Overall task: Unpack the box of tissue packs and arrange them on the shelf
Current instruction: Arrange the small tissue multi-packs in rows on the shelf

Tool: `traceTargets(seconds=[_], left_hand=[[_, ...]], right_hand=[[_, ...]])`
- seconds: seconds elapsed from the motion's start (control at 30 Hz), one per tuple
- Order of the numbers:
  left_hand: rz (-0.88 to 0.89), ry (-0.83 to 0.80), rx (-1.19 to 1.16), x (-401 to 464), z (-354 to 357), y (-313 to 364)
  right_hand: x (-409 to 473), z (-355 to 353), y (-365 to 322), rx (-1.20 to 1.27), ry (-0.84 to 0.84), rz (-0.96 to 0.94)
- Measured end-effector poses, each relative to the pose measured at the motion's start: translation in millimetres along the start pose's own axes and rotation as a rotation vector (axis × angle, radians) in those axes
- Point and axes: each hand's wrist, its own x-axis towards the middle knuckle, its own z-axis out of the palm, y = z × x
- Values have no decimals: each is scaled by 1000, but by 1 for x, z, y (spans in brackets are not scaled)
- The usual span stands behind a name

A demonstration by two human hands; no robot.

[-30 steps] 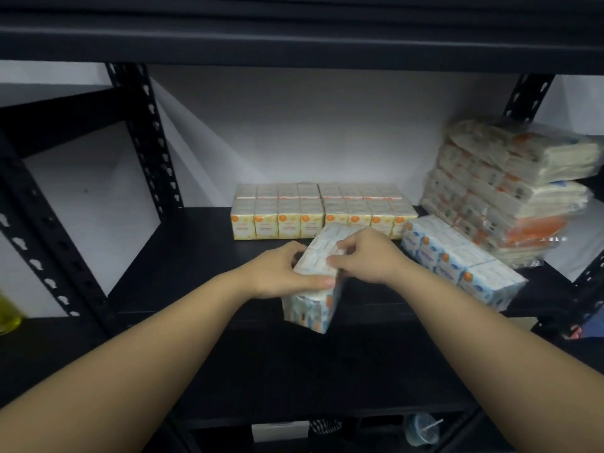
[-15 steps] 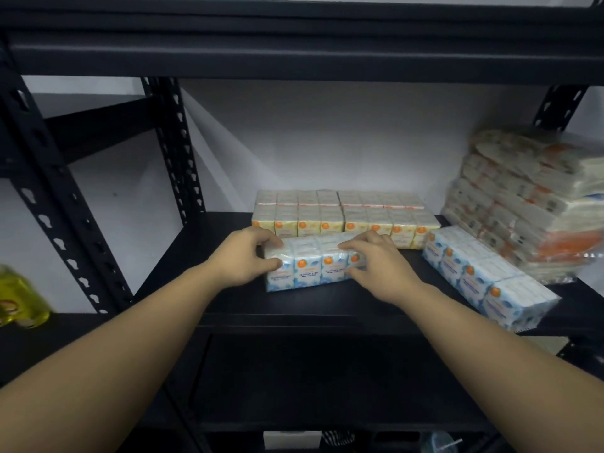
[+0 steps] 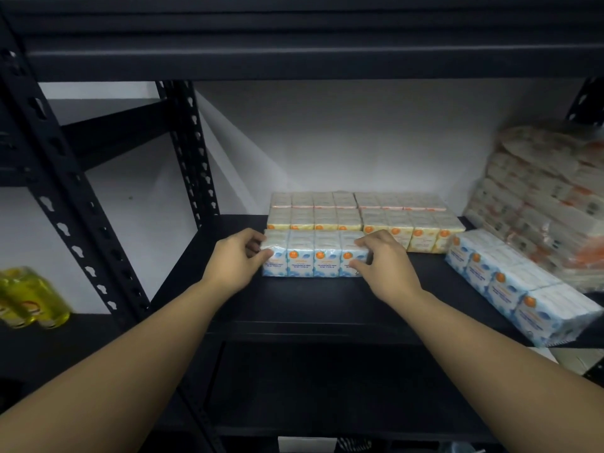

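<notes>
I have the blue pack (image 3: pixel 315 253) standing on the shelf (image 3: pixel 327 308), its back against the yellow packs (image 3: pixel 362 217) at 12 o'clock. My left hand (image 3: pixel 237 261) grasps its left end, thumb on the front and fingers curled over the top corner; my right hand (image 3: pixel 382 259) clasps the right end the same way. At 3 o'clock, well apart, a second blue pack (image 3: pixel 523 286) lies angled, with a wrapped stack (image 3: pixel 549 204) behind it. At 9 o'clock, on the neighbouring shelf, stand yellow bottles (image 3: pixel 29 297).
</notes>
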Motion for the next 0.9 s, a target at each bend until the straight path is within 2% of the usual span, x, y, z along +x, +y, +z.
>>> traceTargets(seconds=[0.2, 0.63, 0.9], left_hand=[[8, -12, 6, 8, 7, 4], [-6, 43, 0, 4, 9, 2], [68, -4, 221, 12, 22, 27]], right_hand=[[3, 3, 9, 38, 30, 50], [6, 5, 13, 64, 38, -17], [10, -16, 10, -1, -104, -14]])
